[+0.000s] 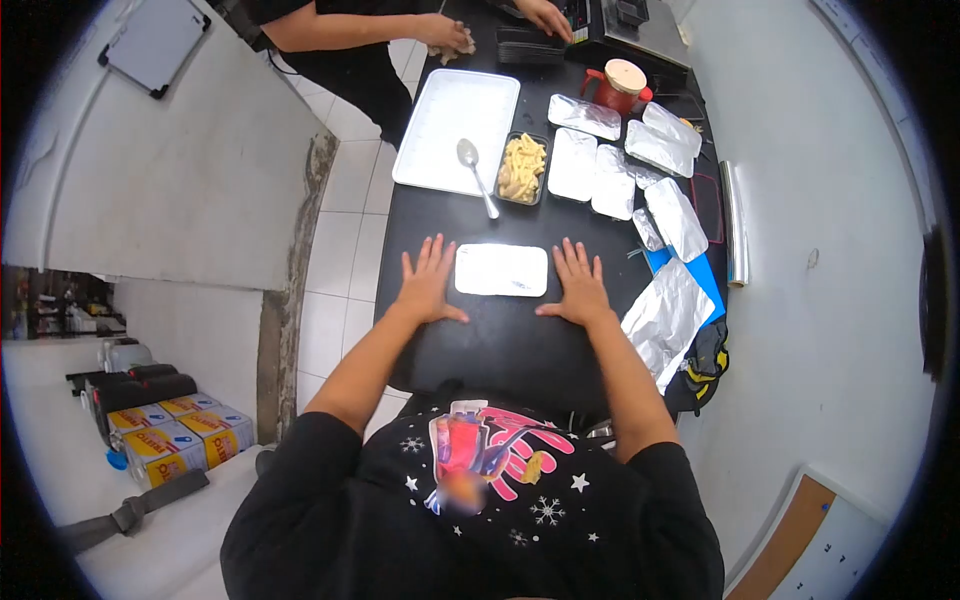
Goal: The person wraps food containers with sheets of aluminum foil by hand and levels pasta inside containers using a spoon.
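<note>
A small foil-covered container [501, 270] lies on the black table [490, 345] between my two hands. My left hand [428, 283] is flat on the table to its left, fingers spread, holding nothing. To its right, my right hand [578, 285] also rests flat with spread fingers and nothing in it. Beyond them stands an uncovered black container of yellow pasta [522, 168]. A metal spoon [478, 177] lies with its bowl on a white tray [457, 128] and its handle over the tray's near edge.
Several foil-covered containers [573, 164] sit at the right, near a red pot [621, 86]. A loose foil sheet [668, 318] and blue folder [704, 280] lie at the right edge. At the far end, a co-worker [350, 30] holds a cloth [455, 45].
</note>
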`<state>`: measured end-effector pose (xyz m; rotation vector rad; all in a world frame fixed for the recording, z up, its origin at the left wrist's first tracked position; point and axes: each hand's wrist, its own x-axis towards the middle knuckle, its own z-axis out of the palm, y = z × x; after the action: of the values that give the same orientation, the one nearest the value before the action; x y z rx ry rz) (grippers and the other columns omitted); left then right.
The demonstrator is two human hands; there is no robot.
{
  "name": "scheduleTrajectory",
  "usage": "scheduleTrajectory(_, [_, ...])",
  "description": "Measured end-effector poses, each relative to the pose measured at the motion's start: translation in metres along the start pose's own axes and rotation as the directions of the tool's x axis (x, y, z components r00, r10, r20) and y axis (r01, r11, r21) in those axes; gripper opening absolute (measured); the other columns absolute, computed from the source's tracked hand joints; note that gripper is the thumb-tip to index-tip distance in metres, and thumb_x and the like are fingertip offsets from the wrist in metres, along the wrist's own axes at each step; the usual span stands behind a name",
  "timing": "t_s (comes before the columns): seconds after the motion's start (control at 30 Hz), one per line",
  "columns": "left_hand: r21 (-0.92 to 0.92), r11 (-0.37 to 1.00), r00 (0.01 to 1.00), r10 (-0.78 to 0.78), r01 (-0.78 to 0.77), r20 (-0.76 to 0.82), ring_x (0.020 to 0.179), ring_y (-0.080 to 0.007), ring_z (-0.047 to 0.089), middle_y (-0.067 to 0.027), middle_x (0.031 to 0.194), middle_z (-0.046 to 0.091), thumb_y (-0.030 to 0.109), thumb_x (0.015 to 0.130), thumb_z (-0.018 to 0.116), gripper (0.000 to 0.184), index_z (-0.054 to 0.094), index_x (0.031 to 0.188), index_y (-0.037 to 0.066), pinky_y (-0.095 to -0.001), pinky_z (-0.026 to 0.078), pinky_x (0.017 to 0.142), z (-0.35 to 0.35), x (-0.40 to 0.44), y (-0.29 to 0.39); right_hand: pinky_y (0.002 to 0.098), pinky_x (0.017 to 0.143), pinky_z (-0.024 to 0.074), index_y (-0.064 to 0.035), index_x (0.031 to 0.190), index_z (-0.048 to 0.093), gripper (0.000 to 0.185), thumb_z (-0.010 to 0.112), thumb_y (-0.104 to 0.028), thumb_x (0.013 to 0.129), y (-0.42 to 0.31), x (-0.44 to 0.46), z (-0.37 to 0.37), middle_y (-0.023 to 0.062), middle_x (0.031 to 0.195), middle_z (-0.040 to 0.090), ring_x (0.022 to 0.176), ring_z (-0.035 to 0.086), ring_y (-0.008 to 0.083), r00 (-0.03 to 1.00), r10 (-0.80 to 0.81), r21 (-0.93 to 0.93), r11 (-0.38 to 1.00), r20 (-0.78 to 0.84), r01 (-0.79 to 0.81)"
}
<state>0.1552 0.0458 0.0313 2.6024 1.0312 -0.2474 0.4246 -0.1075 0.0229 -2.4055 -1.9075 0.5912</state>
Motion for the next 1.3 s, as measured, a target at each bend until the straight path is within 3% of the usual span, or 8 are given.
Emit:
scheduleTrajectory(0.1, [-0.076, 0.996, 0.998, 0.037, -0.041, -0.053, 0.144, -0.0359, 0.013, -0.0171, 0.154, 0.020, 0.060, 0.045, 0.083, 0.125, 0.029, 0.145, 0.007, -0.0640, 0.013, 0.110, -0.017, -0.017, -0.015, 0.0529, 0.115, 0.0136, -0.0091, 0.149, 0.022, 0.121, 0.077, -0.063, 0.056, 0.007, -0.018, -0.018, 0.0132, 0.157, 0.015, 0.145, 0.012, 0.0328, 1.000, -0.016, 0.013, 1.000, -0.002, 0.016])
scheduleTrajectory(0.2, [-0.093, 0.928, 0.905, 0.325, -0.361, -0.275, 0.139, -0.0364, 0.025, -0.0172, 0.148, 0.032, 0.058, 0.051, 0.081, 0.110, 0.038, 0.138, 0.005, -0.0601, 0.019, 0.110, -0.021, 0.000, -0.008, 0.0526, 0.113, 0.0183, -0.0056, 0.146, 0.026, 0.116, 0.081, -0.055, 0.057, -0.012, -0.015, -0.023, 0.0146, 0.153, 0.024, 0.143, 0.019, 0.0338, 0.973, -0.151, 0.097, 0.981, -0.176, 0.170])
scheduleTrajectory(0.4, [-0.041, 0.817, 0.792, 0.543, -0.575, -0.281, 0.121, -0.0371, 0.044, -0.0198, 0.128, 0.049, 0.051, 0.061, 0.079, 0.092, 0.044, 0.131, 0.001, -0.0495, 0.032, 0.105, -0.007, 0.047, 0.028, 0.0501, 0.110, 0.0274, 0.0000, 0.136, 0.039, 0.098, 0.082, -0.046, 0.060, -0.049, 0.022, -0.013, 0.0171, 0.144, 0.038, 0.134, 0.035, 0.0363, 0.893, -0.351, 0.028, 0.927, -0.281, 0.373])
scheduleTrajectory(0.53, [-0.119, 0.833, 0.833, 0.508, -0.540, -0.219, 0.115, -0.0363, 0.048, -0.0184, 0.124, 0.052, 0.027, 0.056, 0.083, 0.090, 0.042, 0.132, 0.004, -0.0454, 0.037, 0.100, -0.020, 0.050, 0.037, 0.0442, 0.104, 0.0355, -0.0003, 0.130, 0.043, 0.084, 0.080, -0.031, 0.060, -0.047, 0.030, 0.000, 0.0177, 0.129, 0.047, 0.121, 0.045, 0.0359, 0.885, -0.328, 0.063, 0.928, -0.331, 0.367])
scheduleTrajectory(0.83, [-0.052, 0.874, 0.867, 0.469, -0.483, -0.168, 0.101, -0.0326, 0.052, -0.0165, 0.113, 0.054, 0.031, 0.057, 0.080, 0.090, 0.041, 0.132, 0.000, -0.0431, 0.041, 0.088, -0.028, 0.051, 0.044, 0.0461, 0.103, 0.0328, -0.0036, 0.125, 0.045, 0.080, 0.080, -0.034, 0.059, -0.065, 0.033, -0.013, 0.0147, 0.117, 0.050, 0.114, 0.046, 0.0327, 0.941, -0.201, 0.107, 0.966, -0.271, 0.237])
scheduleTrajectory(1.03, [0.018, 0.866, 0.857, 0.497, -0.499, -0.135, 0.106, -0.0332, 0.051, -0.0176, 0.116, 0.052, 0.037, 0.057, 0.082, 0.099, 0.037, 0.138, 0.003, -0.0435, 0.040, 0.092, -0.040, 0.045, 0.048, 0.0553, 0.110, 0.0243, -0.0039, 0.135, 0.039, 0.097, 0.082, -0.044, 0.057, -0.074, 0.027, -0.051, 0.0137, 0.129, 0.046, 0.127, 0.039, 0.0309, 0.988, -0.137, 0.000, 0.991, 0.071, 0.137])
scheduleTrajectory(1.2, [-0.064, 0.833, 0.822, 0.525, -0.549, -0.221, 0.112, -0.0359, 0.048, -0.0188, 0.119, 0.049, 0.038, 0.056, 0.083, 0.108, 0.029, 0.146, 0.012, -0.0471, 0.038, 0.096, -0.040, 0.045, 0.049, 0.0517, 0.111, 0.0260, -0.0023, 0.134, 0.040, 0.098, 0.083, -0.044, 0.056, -0.063, 0.032, -0.031, 0.0169, 0.130, 0.046, 0.126, 0.041, 0.0337, 0.967, -0.249, 0.046, 0.967, -0.052, 0.252])
scheduleTrajectory(1.3, [-0.182, 0.862, 0.880, 0.474, -0.472, -0.035, 0.111, -0.0368, 0.048, -0.0185, 0.118, 0.050, 0.034, 0.056, 0.084, 0.108, 0.029, 0.146, 0.012, -0.0480, 0.037, 0.096, -0.041, 0.053, 0.054, 0.0467, 0.107, 0.0324, -0.0020, 0.129, 0.046, 0.092, 0.083, -0.042, 0.055, -0.051, 0.046, -0.009, 0.0182, 0.125, 0.051, 0.120, 0.047, 0.0338, 0.962, -0.262, 0.093, 0.959, -0.078, 0.269])
